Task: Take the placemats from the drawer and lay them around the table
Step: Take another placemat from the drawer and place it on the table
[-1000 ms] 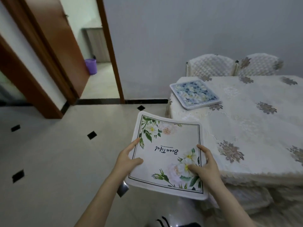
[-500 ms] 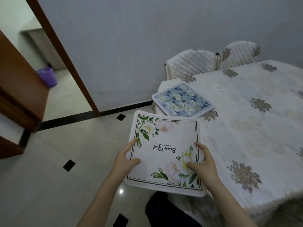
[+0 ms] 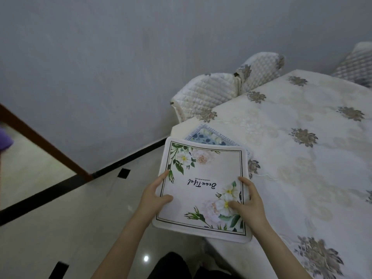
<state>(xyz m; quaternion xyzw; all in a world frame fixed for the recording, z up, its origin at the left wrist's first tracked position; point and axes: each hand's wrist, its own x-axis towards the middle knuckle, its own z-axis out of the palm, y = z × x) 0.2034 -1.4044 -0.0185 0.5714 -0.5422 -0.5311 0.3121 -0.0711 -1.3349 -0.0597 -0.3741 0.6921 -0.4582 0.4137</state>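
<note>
Placemat (image 3: 203,188) with a white floral print and a dark border line is held flat in the air by both hands, beside the near corner of the table (image 3: 302,178). It is pinched at its left edge by the left hand (image 3: 155,195), with the thumb pressed on the printed face and the forefinger laid along the edge; the other fingers are hidden beneath. The right edge is pinched the same way by the right hand (image 3: 248,202), thumb on the flower print, the forefinger stretched along the edge. A blue floral placemat (image 3: 209,136) already lies on the tablecloth at the table's corner, and its near part is covered from view by the held mat's far edge. Quilted chair backs (image 3: 213,93) stand against the far side of the table.

Overlap is judged the main risk: if the held mat is lowered where it now hangs, it would be laid partly on the blue one, and partly past the table's edge, from which it could slide to the floor. The embroidered cloth might also be rucked if the mat is dragged across it.
</note>
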